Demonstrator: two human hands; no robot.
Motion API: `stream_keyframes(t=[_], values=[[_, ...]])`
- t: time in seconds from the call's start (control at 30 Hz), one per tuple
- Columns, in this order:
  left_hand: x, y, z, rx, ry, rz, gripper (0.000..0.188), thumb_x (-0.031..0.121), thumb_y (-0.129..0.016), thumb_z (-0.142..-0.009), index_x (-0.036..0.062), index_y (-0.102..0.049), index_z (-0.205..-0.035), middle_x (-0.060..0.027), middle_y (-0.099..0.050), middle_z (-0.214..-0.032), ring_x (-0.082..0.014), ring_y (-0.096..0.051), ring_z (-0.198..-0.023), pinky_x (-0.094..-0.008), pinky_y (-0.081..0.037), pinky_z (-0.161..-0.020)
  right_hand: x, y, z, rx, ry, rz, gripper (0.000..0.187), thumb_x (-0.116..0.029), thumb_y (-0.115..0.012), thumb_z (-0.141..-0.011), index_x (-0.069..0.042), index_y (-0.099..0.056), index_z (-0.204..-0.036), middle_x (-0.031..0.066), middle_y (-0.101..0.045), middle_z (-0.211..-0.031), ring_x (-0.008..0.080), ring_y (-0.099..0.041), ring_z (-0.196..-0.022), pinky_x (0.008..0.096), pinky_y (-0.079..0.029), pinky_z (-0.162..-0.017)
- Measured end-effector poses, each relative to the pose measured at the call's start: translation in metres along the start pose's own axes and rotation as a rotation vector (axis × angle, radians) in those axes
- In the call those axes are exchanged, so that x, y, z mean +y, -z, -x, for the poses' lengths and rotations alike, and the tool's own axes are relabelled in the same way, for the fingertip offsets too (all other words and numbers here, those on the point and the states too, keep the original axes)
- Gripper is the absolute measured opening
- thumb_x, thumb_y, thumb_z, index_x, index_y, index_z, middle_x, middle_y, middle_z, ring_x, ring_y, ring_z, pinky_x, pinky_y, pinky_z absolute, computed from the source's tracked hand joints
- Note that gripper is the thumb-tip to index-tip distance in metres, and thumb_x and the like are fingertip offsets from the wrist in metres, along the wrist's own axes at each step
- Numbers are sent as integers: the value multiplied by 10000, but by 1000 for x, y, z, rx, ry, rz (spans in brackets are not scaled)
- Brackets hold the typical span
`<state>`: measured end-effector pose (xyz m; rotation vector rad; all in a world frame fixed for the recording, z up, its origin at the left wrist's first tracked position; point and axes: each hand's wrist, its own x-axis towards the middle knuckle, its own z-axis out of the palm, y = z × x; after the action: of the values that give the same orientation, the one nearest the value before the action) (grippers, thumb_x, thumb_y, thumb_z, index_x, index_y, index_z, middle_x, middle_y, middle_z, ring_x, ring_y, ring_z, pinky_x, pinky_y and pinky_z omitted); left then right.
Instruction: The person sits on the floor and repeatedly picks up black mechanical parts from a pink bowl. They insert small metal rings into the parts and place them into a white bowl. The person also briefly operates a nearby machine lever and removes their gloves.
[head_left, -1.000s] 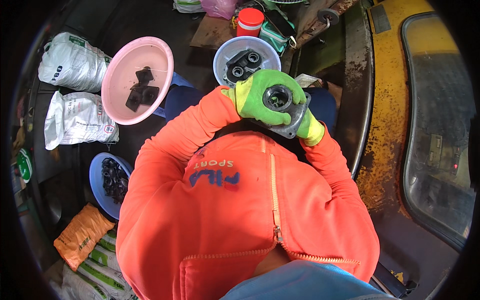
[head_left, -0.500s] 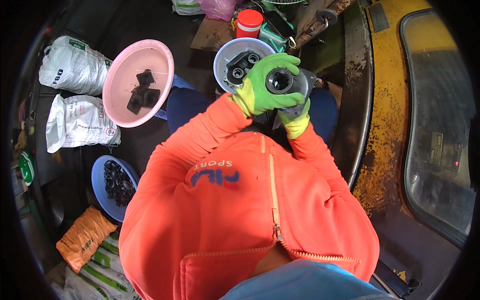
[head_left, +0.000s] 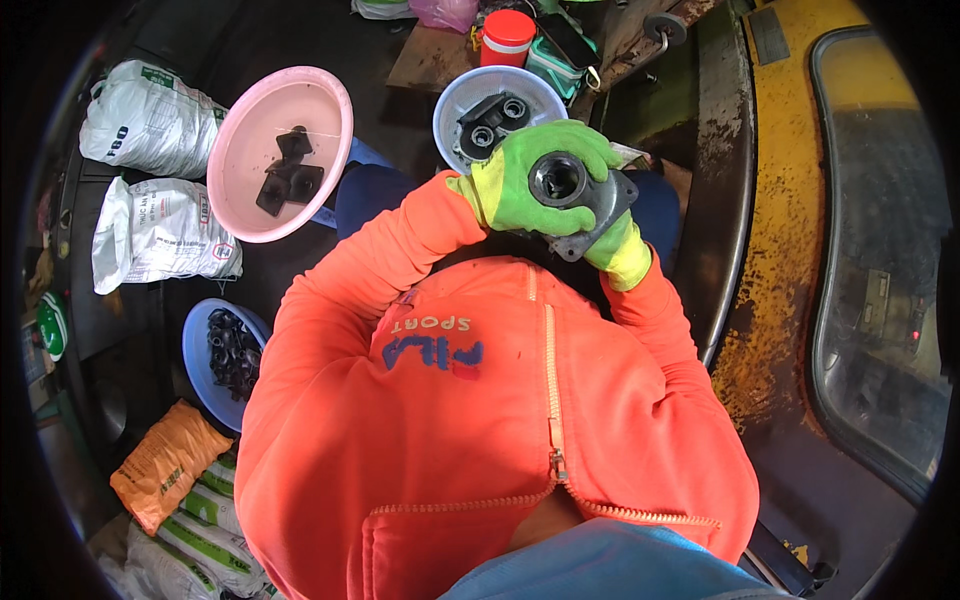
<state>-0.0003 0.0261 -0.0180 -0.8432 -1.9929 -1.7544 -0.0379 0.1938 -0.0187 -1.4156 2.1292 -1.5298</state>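
Observation:
My left hand [head_left: 520,180] wears a green and yellow glove, its fingers curled round the collar of a black plastic fitting [head_left: 603,205]. That fitting has a round, ringed opening on top and a flat squarish flange with corner holes. From the lower right my right hand [head_left: 622,250], gloved alike, grips the flange side; most of its fingers are hidden beneath. Just beyond my hands stands a light blue basket [head_left: 550,90] with similar black fittings [head_left: 497,118] in it. At the left a pink basin [head_left: 340,110] holds several dark pieces [head_left: 290,180] in shallow water.
A blue basin [head_left: 205,385] at the left is filled with black parts. White sacks [head_left: 150,115] and an orange sack [head_left: 170,460] lie along the left side. A red-lidded jug [head_left: 507,38] stands at the back. A rusty yellow machine [head_left: 770,250] with a window borders the right.
Both hands have come slightly nearer to me with the black fitting. It has turned, so more of its flange shows, and my right hand has shifted a little to the right.

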Motion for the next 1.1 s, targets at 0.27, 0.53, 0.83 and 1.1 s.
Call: stream_keyframes(t=[0.27,0.53,0.83,1.1], values=[[-3,9,-5,-317,47,352,413,171,-793,-651,57,-626,-1012,-131,-636,-1165,-318,-554,-1131,-441,-427,-975,16,4,20,-261,-71,-156,732,-190,-846,-661,-70,-518,-1304,65,-572,-1233,205,-531,-1160,347,-444,-977],[-1,23,-21,-643,151,480,568,301,-806,-598,58,-636,-1083,-158,-554,-1303,-323,-493,-1225,-450,-348,-1056,13,-22,20,-198,-346,-694,634,-133,-745,-774,-54,-461,-1335,81,-539,-1278,209,-521,-1182,348,-436,-993],[-7,-17,1,301,160,13,483,194,-847,-630,38,-631,-1032,-137,-612,-1212,-263,-592,-1103,-377,-461,-958,30,-21,8,213,-66,-258,532,-207,-628,-875,-29,-456,-1346,102,-537,-1296,246,-532,-1187,370,-443,-989],[0,-23,6,320,86,-266,477,206,-848,-619,69,-637,-1025,-114,-636,-1187,-353,-551,-1191,-439,-434,-1010,19,-31,5,357,-132,-302,393,-203,-678,-800,-83,-593,-1164,83,-638,-1100,251,-628,-1020,366,-511,-818]])
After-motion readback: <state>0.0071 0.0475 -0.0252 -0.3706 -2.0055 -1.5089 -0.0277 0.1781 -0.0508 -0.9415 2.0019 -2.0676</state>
